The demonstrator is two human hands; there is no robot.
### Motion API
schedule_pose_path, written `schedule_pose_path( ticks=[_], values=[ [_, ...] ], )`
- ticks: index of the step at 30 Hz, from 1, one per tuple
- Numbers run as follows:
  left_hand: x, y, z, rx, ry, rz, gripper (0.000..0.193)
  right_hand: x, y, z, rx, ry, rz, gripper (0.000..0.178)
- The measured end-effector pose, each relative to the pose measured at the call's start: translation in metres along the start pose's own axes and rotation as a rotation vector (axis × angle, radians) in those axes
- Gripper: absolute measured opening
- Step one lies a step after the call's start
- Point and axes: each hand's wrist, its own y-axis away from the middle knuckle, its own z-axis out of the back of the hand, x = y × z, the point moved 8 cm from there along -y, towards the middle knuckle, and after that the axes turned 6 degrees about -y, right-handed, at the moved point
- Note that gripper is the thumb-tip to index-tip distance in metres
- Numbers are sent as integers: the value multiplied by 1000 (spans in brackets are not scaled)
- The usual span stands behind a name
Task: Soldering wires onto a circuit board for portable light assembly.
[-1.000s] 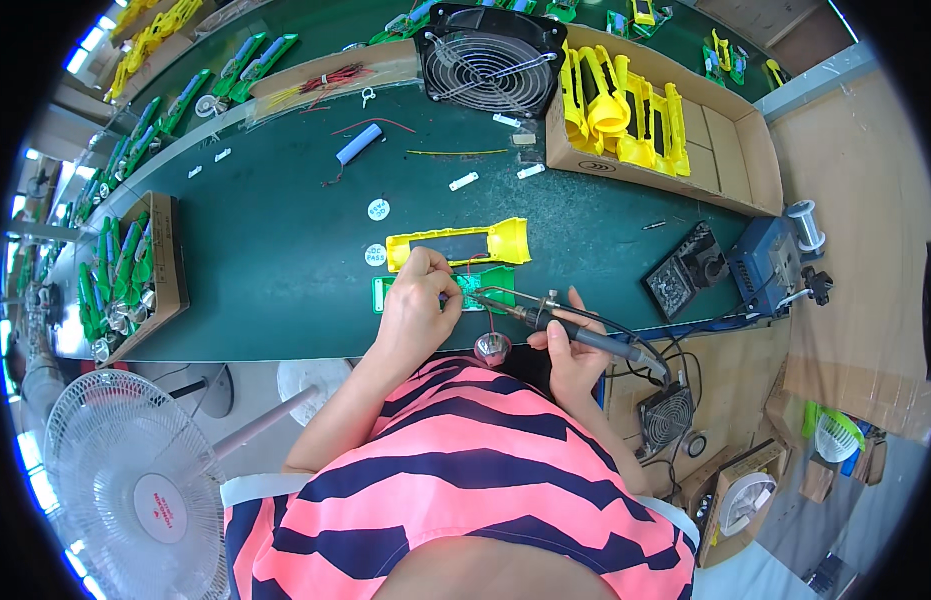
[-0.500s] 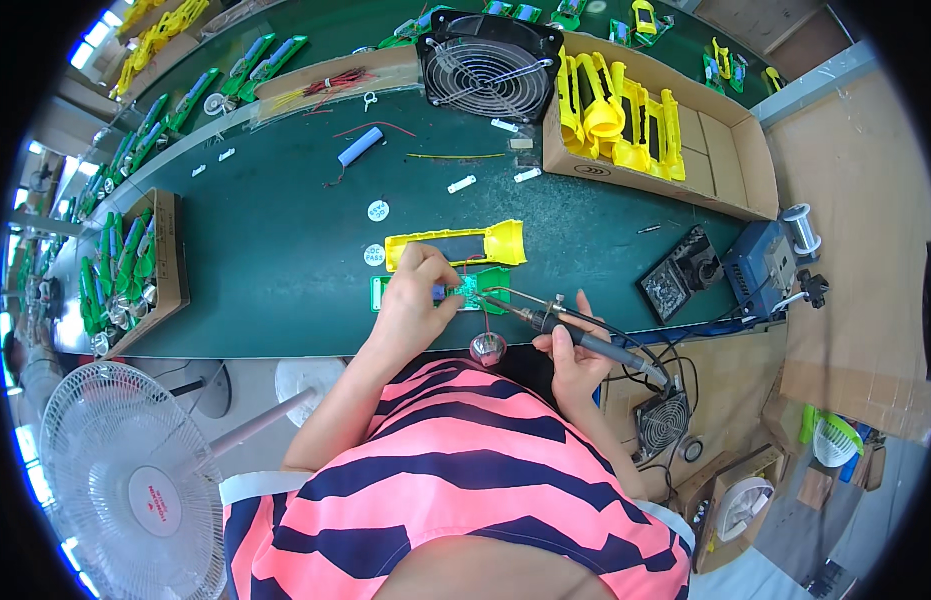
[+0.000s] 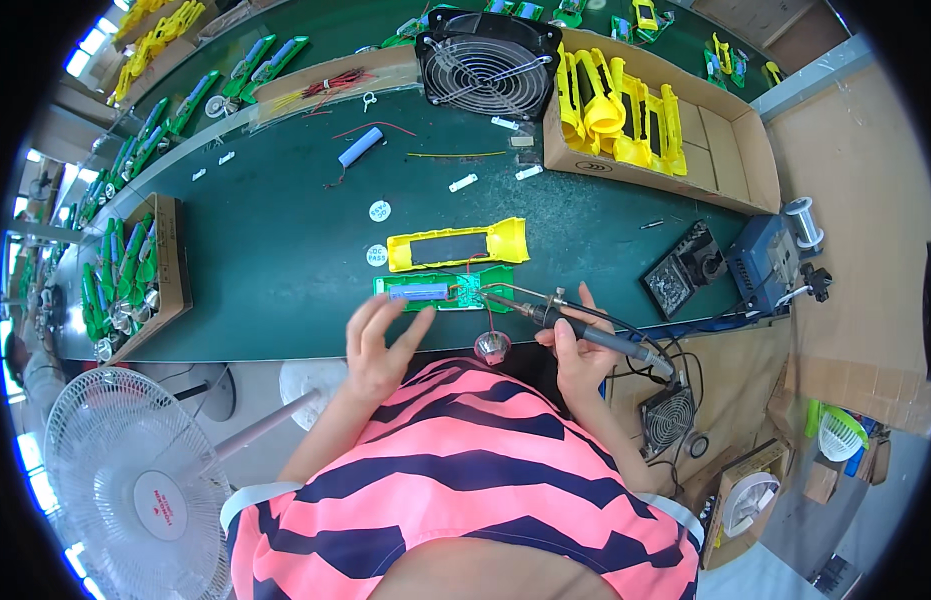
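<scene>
In my right hand (image 3: pixel 581 350) is a soldering iron (image 3: pixel 590 334) with a thin metal feed tube along it. Its tip reaches the small circuit board (image 3: pixel 471 291) in a green plastic housing (image 3: pixel 505 284); whether it touches cannot be told. A blue cylindrical battery (image 3: pixel 419 292) lies in the housing's left part. My left hand (image 3: pixel 376 350) is empty, fingers apart, just below the housing's left end. A red wire runs from the board to a round lamp reflector (image 3: pixel 492 347) at the table edge. Behind the housing lies a yellow casing half (image 3: pixel 447 246) with a dark panel.
A black fan (image 3: pixel 488 68) stands at the back beside a cardboard box (image 3: pixel 725 165) of yellow casings. The blue soldering station (image 3: pixel 763 262) and iron stand (image 3: pixel 682 272) are at right. At left, another box (image 3: pixel 173 260) holds green assemblies. A loose battery (image 3: pixel 360 147) lies behind.
My left hand has let go at the board and drawn back toward me and left, its fingers spreading and uncovering the battery. The right hand and iron have barely moved.
</scene>
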Motion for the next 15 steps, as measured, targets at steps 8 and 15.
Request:
schedule_pose_path(
  ticks=[8, 15],
  values=[
    [-2, -32, -34, 183, 470, 161, 18, -7, 2, 7, -11, 81, -77, 19],
    [-16, -37, -35, 300, 310, -1, 23, -6, -1, 11, -37, 85, -67, 15]
  ],
)
